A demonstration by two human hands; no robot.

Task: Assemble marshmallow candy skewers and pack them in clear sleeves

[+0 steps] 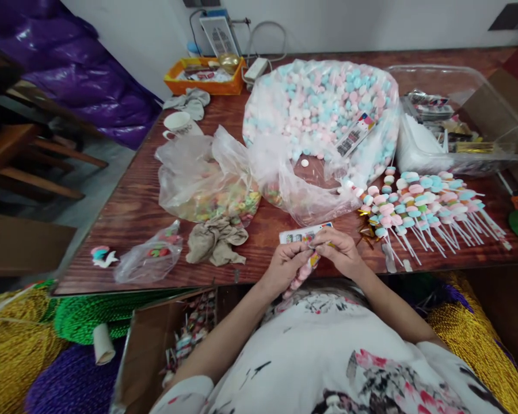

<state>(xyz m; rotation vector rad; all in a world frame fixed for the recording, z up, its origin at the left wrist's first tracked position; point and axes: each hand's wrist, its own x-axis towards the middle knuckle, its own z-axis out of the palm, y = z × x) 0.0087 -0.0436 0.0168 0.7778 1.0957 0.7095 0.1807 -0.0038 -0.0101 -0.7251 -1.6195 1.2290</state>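
Both the left hand (pixel 284 265) and the right hand (pixel 342 253) are clamped on a pink candy stack (pixel 301 276), fingertips pinched together at its upper end, by the near edge of the table (pixel 129 215). It slants down toward the patterned shirt (pixel 285 356). Just beyond lies a printed packet (pixel 294 235); rightward, pastel skewers (pixel 431 204) lie bunched.

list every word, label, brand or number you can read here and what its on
No text can be read for certain.
Printed packet on the big candy bag: lines of print, too small.
Flat packet beyond the left hand: print too blurred.
White mug: dark marks, perhaps lettering, illegible.
Dark packets in the clear tub: print too small.
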